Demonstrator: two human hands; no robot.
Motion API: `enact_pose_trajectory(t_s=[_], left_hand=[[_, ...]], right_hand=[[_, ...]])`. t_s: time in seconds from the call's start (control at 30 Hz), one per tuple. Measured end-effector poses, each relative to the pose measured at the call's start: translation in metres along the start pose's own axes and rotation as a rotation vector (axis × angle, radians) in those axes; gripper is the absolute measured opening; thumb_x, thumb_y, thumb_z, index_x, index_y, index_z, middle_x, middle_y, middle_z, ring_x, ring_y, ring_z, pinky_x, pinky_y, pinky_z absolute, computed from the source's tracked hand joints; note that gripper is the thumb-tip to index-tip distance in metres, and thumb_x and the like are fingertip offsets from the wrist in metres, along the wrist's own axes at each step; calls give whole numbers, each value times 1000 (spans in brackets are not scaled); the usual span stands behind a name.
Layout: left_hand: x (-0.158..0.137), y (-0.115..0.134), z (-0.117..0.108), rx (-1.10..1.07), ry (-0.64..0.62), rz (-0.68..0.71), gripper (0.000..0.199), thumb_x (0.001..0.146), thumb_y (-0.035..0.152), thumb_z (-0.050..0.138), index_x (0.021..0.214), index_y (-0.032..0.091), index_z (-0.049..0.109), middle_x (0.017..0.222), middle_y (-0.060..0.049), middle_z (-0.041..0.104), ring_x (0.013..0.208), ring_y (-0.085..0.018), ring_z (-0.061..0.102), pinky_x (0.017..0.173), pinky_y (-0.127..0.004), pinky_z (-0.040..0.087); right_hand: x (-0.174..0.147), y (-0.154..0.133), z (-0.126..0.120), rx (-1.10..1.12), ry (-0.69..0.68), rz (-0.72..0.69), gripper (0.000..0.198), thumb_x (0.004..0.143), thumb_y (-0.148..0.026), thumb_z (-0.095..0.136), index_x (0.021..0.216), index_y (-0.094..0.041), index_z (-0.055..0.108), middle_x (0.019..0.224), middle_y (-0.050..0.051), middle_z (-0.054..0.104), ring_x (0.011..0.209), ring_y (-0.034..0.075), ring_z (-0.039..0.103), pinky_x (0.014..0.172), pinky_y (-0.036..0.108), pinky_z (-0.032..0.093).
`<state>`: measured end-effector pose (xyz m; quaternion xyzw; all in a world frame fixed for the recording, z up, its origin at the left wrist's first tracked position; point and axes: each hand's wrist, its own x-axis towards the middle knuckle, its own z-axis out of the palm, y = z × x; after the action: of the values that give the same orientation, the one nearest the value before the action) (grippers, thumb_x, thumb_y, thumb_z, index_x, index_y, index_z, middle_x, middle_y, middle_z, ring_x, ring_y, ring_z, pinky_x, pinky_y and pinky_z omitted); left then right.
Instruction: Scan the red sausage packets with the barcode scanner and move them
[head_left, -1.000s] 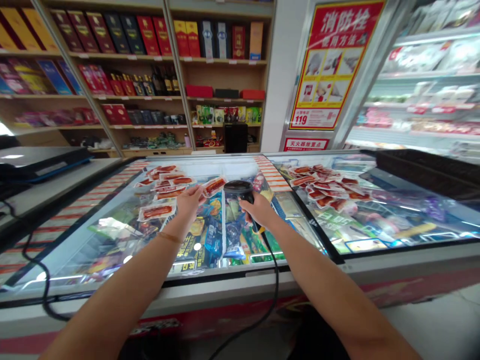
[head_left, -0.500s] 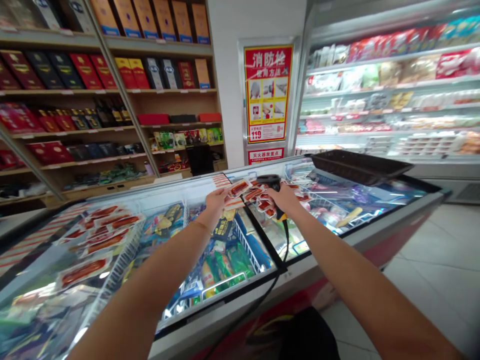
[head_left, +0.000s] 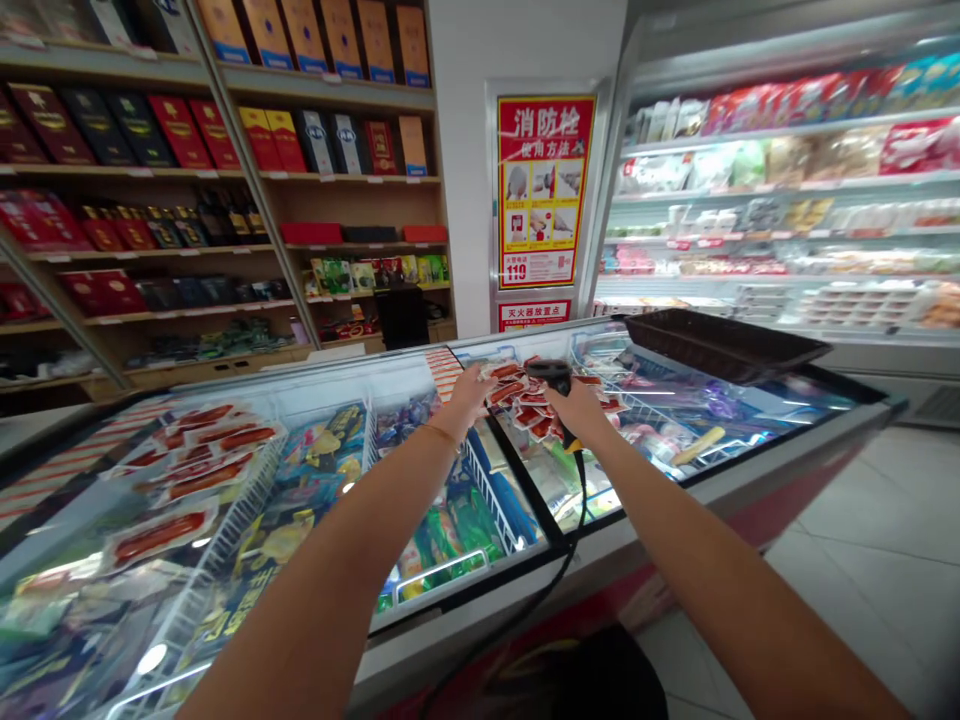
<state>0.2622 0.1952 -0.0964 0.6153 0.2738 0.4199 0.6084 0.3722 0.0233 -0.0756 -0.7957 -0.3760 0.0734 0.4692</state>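
My right hand point(head_left: 581, 410) is wrapped round the handle of a black barcode scanner point(head_left: 550, 372) with a yellow lower part and a cable hanging down. Its head points left, above a pile of vacuum-packed sausages point(head_left: 534, 412) on the freezer's glass lid. At the left edge of that pile, my left hand point(head_left: 466, 395) pinches the end of one sausage pack point(head_left: 504, 371); its fingertips are small and partly hidden. More sausage packs point(head_left: 217, 440) lie spread on the glass further left, one of them point(head_left: 161, 532) nearer to me.
The chest freezer point(head_left: 540, 480) holds bagged frozen goods in wire baskets under glass. A dark brown tray point(head_left: 724, 343) rests at its back right. Behind stand shelves of boxes point(head_left: 337, 145), a red fire-hydrant poster point(head_left: 545, 190) and a lit refrigerated display point(head_left: 780, 215). The scanner's cable point(head_left: 517, 610) crosses the freezer's front edge.
My left hand has moved right with the sausage pack, towards the pile and the scanner. My right hand keeps its hold on the scanner. The view has shifted slightly.
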Motion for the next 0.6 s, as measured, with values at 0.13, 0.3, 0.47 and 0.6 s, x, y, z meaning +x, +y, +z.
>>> enact_pose_trajectory(t_s=[0.13,0.3,0.47,0.6], left_hand=[[-15,10,-67,127,53,-25,48,68,19,76,115,14,64,136,-18,57,124,-30,55,100,-40,45],[-43,21,-165,367,213,68,43,68,18,73,110,11,66,121,-20,65,114,-29,62,97,-41,47],[-89,40,-278,830,443,102,38,75,21,65,113,13,63,122,-18,65,113,-27,62,98,-39,45],[-134,68,-371,1155,532,-50,20,67,25,74,84,17,66,98,-14,71,107,-33,61,97,-45,43]], right_hand=[[-8,-19,35,87,-83,-7,18,83,-35,59,80,-16,58,52,1,59,42,14,57,43,23,40],[-30,-51,86,142,-153,-60,18,84,-34,59,82,-17,57,54,0,59,38,14,56,40,23,40],[-58,-83,135,198,-272,-75,16,82,-33,59,81,-19,53,54,-1,58,37,13,55,39,22,42],[-77,-97,166,302,-313,-63,16,79,-31,61,79,-19,50,60,-2,60,37,12,55,37,22,40]])
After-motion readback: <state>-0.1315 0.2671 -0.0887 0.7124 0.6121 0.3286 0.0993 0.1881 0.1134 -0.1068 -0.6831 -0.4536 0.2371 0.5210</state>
